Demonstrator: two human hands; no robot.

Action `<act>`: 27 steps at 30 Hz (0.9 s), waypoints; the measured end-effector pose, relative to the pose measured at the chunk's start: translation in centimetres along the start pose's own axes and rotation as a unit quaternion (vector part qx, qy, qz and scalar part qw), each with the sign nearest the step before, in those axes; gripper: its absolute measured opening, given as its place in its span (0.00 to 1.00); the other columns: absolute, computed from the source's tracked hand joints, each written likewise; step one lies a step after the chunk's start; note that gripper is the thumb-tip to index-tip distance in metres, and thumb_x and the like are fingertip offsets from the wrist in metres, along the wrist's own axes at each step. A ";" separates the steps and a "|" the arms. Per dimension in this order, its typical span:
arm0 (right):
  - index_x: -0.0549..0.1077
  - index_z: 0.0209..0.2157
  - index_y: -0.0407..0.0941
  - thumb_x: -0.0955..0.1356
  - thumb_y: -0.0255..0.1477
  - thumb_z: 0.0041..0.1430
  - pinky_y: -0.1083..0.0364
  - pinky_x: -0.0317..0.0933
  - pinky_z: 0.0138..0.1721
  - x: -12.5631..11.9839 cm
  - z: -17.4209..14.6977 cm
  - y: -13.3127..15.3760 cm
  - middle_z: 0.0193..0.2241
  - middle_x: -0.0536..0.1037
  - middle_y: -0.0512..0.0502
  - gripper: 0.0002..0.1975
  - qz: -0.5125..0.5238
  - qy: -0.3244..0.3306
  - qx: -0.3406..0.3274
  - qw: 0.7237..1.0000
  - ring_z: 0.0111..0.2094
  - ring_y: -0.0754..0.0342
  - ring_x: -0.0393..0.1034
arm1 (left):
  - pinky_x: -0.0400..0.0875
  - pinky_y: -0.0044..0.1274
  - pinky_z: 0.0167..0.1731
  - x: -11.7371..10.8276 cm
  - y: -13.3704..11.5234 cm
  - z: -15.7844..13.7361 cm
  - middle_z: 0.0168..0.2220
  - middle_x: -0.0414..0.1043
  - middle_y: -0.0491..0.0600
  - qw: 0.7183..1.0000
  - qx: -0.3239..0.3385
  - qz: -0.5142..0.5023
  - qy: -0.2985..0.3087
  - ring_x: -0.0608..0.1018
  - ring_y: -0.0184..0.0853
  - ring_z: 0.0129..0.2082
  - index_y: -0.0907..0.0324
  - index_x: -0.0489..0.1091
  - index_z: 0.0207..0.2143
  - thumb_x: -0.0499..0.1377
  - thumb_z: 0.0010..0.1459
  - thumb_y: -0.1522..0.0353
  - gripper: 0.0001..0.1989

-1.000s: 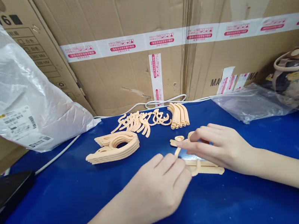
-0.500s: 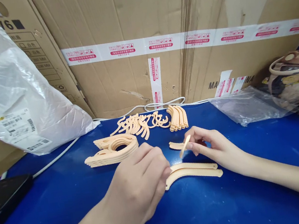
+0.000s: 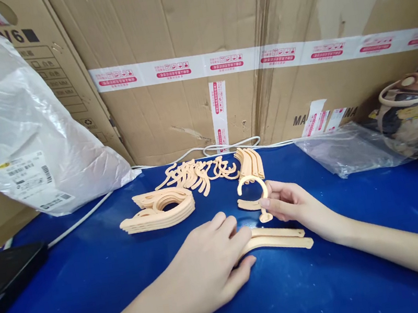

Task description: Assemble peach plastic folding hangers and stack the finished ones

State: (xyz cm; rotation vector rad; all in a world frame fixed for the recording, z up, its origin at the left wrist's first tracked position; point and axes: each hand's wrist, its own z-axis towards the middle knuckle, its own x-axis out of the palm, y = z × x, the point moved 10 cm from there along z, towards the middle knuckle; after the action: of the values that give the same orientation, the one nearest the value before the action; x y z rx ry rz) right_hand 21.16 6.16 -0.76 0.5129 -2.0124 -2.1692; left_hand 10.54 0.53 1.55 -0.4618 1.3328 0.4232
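Pinched in my right hand (image 3: 289,201) is a beige plastic hanger hook (image 3: 265,190), its open ring upward and its small knobbed foot down. Behind the hook, a short curved piece (image 3: 246,204) lies on the blue table. My left hand (image 3: 215,261) is low over the table with thumb and fingers apart. It covers the left ends of two long curved hanger arms (image 3: 282,243) lying side by side. Whether its fingertips touch them is hidden.
A stack of folded hangers (image 3: 159,220) sits left of centre. Behind are a heap of loose hooks (image 3: 192,175) and several stacked hanger arms (image 3: 250,163). A clear plastic bag (image 3: 346,150), white bag (image 3: 30,132), black phone-like object (image 3: 10,283), white cable (image 3: 80,219) and cardboard boxes (image 3: 160,26) surround them.
The hook in my right hand has turned so that its ring faces me. My left hand has opened from a pinch and lowered over the ends of the two hanger arms.
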 end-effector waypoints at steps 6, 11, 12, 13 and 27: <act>0.68 0.33 0.42 0.70 0.42 0.56 0.61 0.46 0.19 0.3 0.1 -0.2 0.24 0.70 0.53 0.16 0.019 0.019 -0.006 1.000 0.20 0.63 0.55 | 0.58 0.26 0.27 -0.6 -0.1 -0.1 0.32 0.64 0.48 1.000 0.008 -0.013 -0.022 0.66 0.37 0.33 0.59 0.63 0.29 0.52 0.62 0.68 0.08; 0.68 0.29 0.42 0.69 0.42 0.57 0.60 0.50 0.19 0.4 0.2 -0.1 0.21 0.70 0.53 0.16 0.033 0.019 0.004 0.999 0.18 0.63 0.59 | 0.64 0.24 0.32 -1.1 3.1 -0.1 0.33 0.68 0.44 0.934 -0.110 -0.335 -0.056 0.70 0.32 0.33 0.57 0.67 0.34 0.57 0.61 0.64 0.07; 0.68 0.29 0.42 0.69 0.42 0.57 0.60 0.51 0.19 0.4 0.2 0.0 0.21 0.70 0.53 0.16 0.035 0.019 0.004 0.999 0.18 0.62 0.60 | 0.66 0.23 0.32 -0.6 3.7 -0.1 0.33 0.69 0.44 0.896 -0.137 -0.418 -0.053 0.70 0.31 0.32 0.57 0.67 0.35 0.58 0.60 0.63 0.07; 0.68 0.28 0.42 0.69 0.42 0.57 0.60 0.52 0.20 0.4 0.2 0.0 0.21 0.71 0.52 0.16 0.036 0.019 0.005 0.999 0.19 0.62 0.60 | 0.67 0.23 0.32 -0.2 4.1 -0.1 0.33 0.70 0.44 0.855 -0.157 -0.492 -0.049 0.71 0.31 0.31 0.58 0.67 0.35 0.58 0.60 0.63 0.07; 0.68 0.34 0.43 0.72 0.37 0.54 0.61 0.59 0.23 0.5 0.4 -0.2 0.26 0.74 0.51 0.13 0.045 0.026 0.008 0.999 0.23 0.61 0.65 | 0.62 0.24 0.25 -1.7 3.7 -0.5 0.26 0.64 0.45 0.978 -0.149 -0.119 -0.082 0.70 0.33 0.26 0.57 0.58 0.28 0.38 0.68 0.66 0.17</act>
State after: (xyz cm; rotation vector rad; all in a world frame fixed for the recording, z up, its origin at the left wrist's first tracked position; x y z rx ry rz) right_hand 20.57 6.41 -1.07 0.4669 -1.9870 -2.0674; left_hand 7.83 3.26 2.84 -0.8108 1.0420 0.4522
